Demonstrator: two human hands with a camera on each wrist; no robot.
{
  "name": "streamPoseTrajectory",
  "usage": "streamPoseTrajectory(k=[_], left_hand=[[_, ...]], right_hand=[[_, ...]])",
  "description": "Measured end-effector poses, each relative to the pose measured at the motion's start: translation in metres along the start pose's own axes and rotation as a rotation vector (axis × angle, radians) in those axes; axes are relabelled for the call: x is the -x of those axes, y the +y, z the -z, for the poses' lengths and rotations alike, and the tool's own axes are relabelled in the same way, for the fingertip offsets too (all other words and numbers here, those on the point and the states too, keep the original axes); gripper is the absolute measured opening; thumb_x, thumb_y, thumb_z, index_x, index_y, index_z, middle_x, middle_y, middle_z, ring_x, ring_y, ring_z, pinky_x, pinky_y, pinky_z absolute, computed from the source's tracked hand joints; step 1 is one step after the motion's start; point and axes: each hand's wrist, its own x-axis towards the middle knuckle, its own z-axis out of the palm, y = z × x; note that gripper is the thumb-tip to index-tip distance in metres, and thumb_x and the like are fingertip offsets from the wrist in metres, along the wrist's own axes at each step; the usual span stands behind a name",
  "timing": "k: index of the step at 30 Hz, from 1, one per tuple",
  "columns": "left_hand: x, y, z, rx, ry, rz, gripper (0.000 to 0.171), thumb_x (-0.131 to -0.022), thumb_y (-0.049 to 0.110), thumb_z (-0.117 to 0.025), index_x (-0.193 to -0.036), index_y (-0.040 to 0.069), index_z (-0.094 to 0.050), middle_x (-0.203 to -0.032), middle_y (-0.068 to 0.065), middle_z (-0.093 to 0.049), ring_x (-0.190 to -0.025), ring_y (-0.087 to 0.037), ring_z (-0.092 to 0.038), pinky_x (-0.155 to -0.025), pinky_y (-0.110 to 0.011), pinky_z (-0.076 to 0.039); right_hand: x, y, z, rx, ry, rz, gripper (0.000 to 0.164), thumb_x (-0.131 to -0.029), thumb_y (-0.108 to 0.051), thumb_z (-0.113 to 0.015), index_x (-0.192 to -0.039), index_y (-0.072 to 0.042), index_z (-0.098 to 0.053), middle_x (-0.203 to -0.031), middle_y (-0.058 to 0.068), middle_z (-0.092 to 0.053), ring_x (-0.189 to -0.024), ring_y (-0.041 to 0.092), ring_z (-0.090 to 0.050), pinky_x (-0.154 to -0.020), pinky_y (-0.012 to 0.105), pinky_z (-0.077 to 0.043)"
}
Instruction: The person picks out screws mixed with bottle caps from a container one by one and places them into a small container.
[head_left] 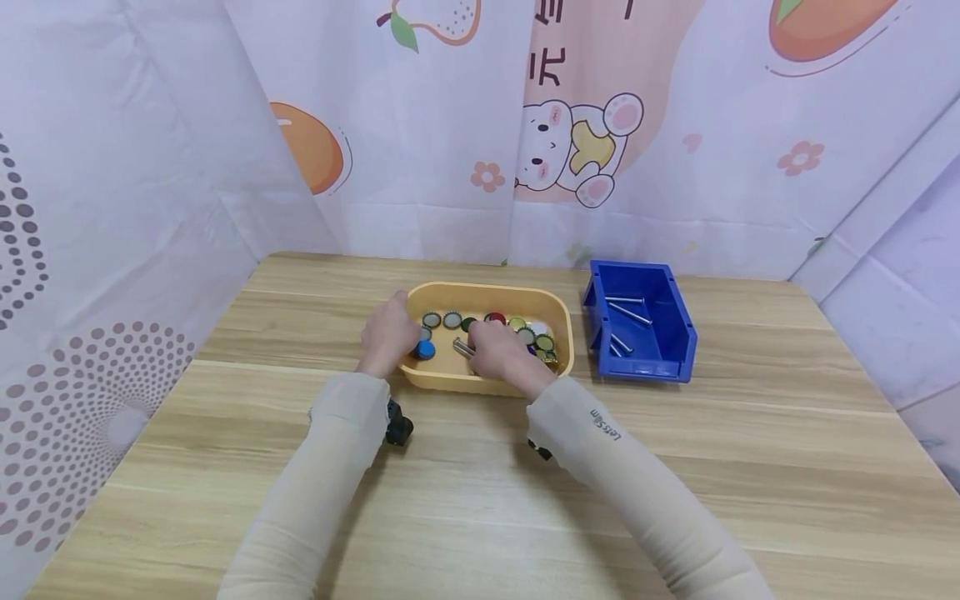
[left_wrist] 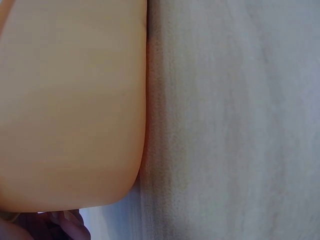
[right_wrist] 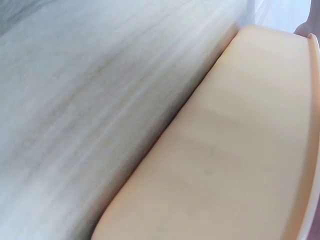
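At the left end of a pale orange plastic basin (head_left: 491, 385), my left hand (head_left: 391, 332) grips the rim, fingers bent over the end wall. In the left wrist view its fingers (left_wrist: 70, 224) show below the basin's end. My right hand (head_left: 497, 348) reaches down inside the basin, fingers curled, and pinches a silver bolt (head_left: 462, 346) whose end sticks out to the left. Around it lie several bottle caps: silver ones (head_left: 452, 320), a red one (head_left: 495, 317), gold ones (head_left: 544, 342) and a blue cap (head_left: 425, 350) near the left hand. The right fingertips are hidden in the head view.
To the right of the basin stands a blue open-front bin (head_left: 660, 333) with several long silver bolts (head_left: 628, 313) inside. Both stand on a wood-grain table (head_left: 465, 500). A printed curtain (head_left: 420, 167) hangs behind the table's far edge.
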Motion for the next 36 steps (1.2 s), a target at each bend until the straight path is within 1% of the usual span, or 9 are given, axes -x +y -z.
streamPoseTrajectory(k=[3,6,9,13,18,23,26,30,36], left_hand=[[0.000,-0.001,0.000,-0.001,0.003,0.001,0.055,-0.090,0.011,-0.057,-0.144,0.008,-0.043,-0.127,-0.018,-0.062,-0.102,-0.035,-0.061,-0.082,-0.047,-0.049],[0.000,-0.001,0.000,0.003,0.000,0.004,0.057,-0.090,0.011,-0.056,-0.145,0.009,-0.042,-0.129,-0.018,-0.061,-0.104,-0.035,-0.061,-0.084,-0.049,-0.049],[0.000,0.000,0.000,0.005,-0.006,0.002,0.058,-0.090,0.011,-0.056,-0.146,0.008,-0.041,-0.130,-0.019,-0.061,-0.106,-0.036,-0.061,-0.086,-0.050,-0.049],[0.000,-0.001,0.001,0.003,-0.005,-0.004,0.055,-0.090,0.010,-0.057,-0.143,0.007,-0.043,-0.128,-0.019,-0.062,-0.105,-0.035,-0.061,-0.085,-0.049,-0.049],[0.000,0.000,0.001,-0.002,-0.004,-0.004,0.054,-0.091,0.012,-0.056,-0.144,0.008,-0.043,-0.129,-0.018,-0.061,-0.105,-0.035,-0.061,-0.085,-0.049,-0.049],[0.000,0.000,0.001,-0.005,-0.007,0.006,0.057,-0.091,0.012,-0.057,-0.146,0.008,-0.042,-0.132,-0.018,-0.060,-0.109,-0.036,-0.060,-0.089,-0.051,-0.048],[-0.001,0.000,0.000,-0.002,-0.007,0.010,0.058,-0.091,0.012,-0.057,-0.146,0.008,-0.042,-0.132,-0.018,-0.060,-0.110,-0.036,-0.060,-0.089,-0.051,-0.048],[-0.001,0.000,0.000,-0.002,-0.006,0.010,0.057,-0.091,0.012,-0.057,-0.145,0.009,-0.042,-0.132,-0.019,-0.060,-0.109,-0.036,-0.060,-0.089,-0.051,-0.048],[-0.001,-0.001,0.001,-0.006,-0.008,0.009,0.058,-0.091,0.013,-0.057,-0.146,0.009,-0.041,-0.132,-0.019,-0.060,-0.109,-0.036,-0.060,-0.088,-0.050,-0.048]], right_hand=[[0.000,0.000,0.000,0.002,-0.009,0.003,0.015,-0.084,-0.006,-0.065,-0.073,-0.012,-0.057,-0.068,0.001,-0.050,-0.062,0.017,-0.047,-0.052,0.028,-0.033],[0.000,0.001,0.001,-0.014,-0.022,0.011,0.013,-0.084,-0.005,-0.064,-0.075,-0.011,-0.058,-0.069,0.002,-0.051,-0.062,0.017,-0.046,-0.052,0.028,-0.033],[0.001,0.003,0.002,-0.038,-0.030,0.023,0.005,-0.084,-0.005,-0.066,-0.086,-0.009,-0.064,-0.077,0.003,-0.058,-0.067,0.017,-0.050,-0.055,0.027,-0.036],[0.001,0.007,0.004,-0.056,-0.039,0.040,0.020,-0.083,-0.010,-0.072,-0.103,-0.008,-0.068,-0.094,0.005,-0.067,-0.077,0.018,-0.057,-0.063,0.028,-0.042],[0.000,0.013,0.003,-0.068,-0.049,0.057,0.023,-0.082,-0.016,-0.075,-0.104,-0.010,-0.070,-0.099,0.004,-0.071,-0.082,0.017,-0.061,-0.068,0.030,-0.047],[-0.001,0.019,0.002,-0.175,-0.060,0.081,0.022,-0.083,-0.017,-0.076,-0.102,-0.009,-0.069,-0.098,0.006,-0.071,-0.083,0.017,-0.062,-0.075,0.031,-0.049],[0.000,0.022,0.002,-0.251,-0.066,0.087,0.022,-0.087,-0.016,-0.073,-0.106,-0.006,-0.068,-0.100,0.008,-0.071,-0.086,0.017,-0.063,-0.077,0.030,-0.050],[0.000,0.026,0.004,-0.308,-0.054,0.089,0.023,-0.091,-0.015,-0.068,-0.111,-0.004,-0.068,-0.104,0.011,-0.072,-0.088,0.017,-0.064,-0.075,0.027,-0.051],[0.001,0.032,0.004,-0.427,-0.062,0.087,0.022,-0.095,-0.010,-0.062,-0.114,0.001,-0.065,-0.104,0.015,-0.071,-0.076,0.016,-0.067,-0.065,0.025,-0.054]])
